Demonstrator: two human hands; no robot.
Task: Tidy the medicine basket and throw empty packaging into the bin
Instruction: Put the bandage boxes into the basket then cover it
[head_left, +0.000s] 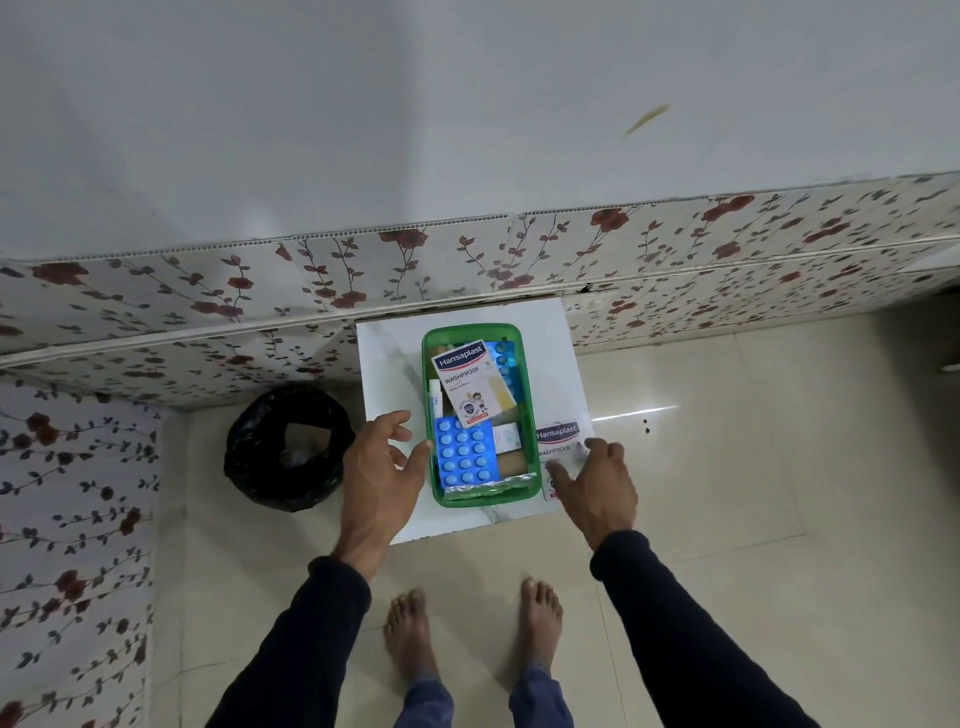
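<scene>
A green plastic basket (528, 405) stands on a small white table (387, 358). Inside lie a Hansaplast plaster box (470, 382), a blue blister pack of pills (464, 452), a second blue blister strip (505, 364), a small white tube (435, 397) and a small white box (506, 437). Another Hansaplast box (558, 439) lies on the table right of the basket. My left hand (382, 475) hovers open at the basket's left side, fingers spread, thumb close to the rim. My right hand (602, 486) is open with fingers on or just over that outer box.
A bin lined with a black bag (288, 447) stands on the floor left of the table, with some scrap inside. Floral-papered walls run behind the table and along the left. Beige floor tiles (727, 467) stretch to the right. My bare feet (472, 623) stand before the table.
</scene>
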